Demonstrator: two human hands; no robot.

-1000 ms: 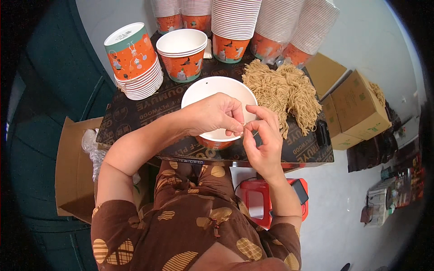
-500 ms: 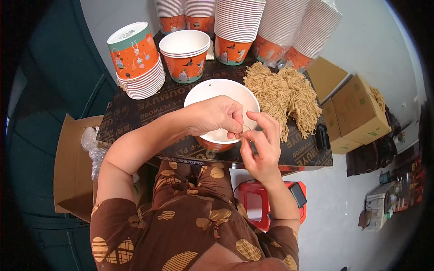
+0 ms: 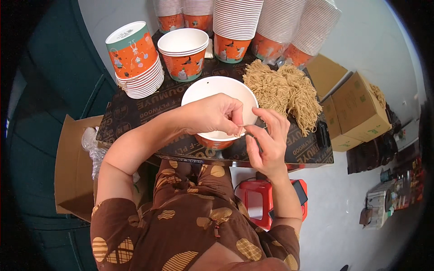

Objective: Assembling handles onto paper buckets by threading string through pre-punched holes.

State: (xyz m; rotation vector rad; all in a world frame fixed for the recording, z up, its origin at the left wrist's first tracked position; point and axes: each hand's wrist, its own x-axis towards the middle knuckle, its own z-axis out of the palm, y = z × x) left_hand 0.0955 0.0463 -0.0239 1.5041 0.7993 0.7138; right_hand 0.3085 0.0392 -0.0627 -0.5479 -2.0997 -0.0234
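Note:
A white-lined orange paper bucket (image 3: 194, 92) stands upright at the near middle of the table, with a small dark hole below its far rim. Over its opening, my left hand (image 3: 219, 115) pinches a short piece of tan cord (image 3: 239, 133) between thumb and fingers. Just to the right is my right hand (image 3: 271, 140), its thumb and fingers spread apart. One of its fingertips is close to the cord's end; whether it touches I cannot tell. Bunches of tan cord (image 3: 269, 88) lie on the table to the right of the bucket.
An upside-down stack of buckets (image 3: 133, 56) stands at the left of the dark table (image 3: 135, 115), beside an upright stack (image 3: 184, 65). Taller stacks (image 3: 235, 22) line the back. Cardboard boxes (image 3: 357, 108) sit at right, an open carton (image 3: 74, 167) at left, a red stool (image 3: 253, 194) below.
My right hand has moved slightly right, away from my left fingers, and its fingers have spread. The left hand keeps its pinch on the cord over the bucket.

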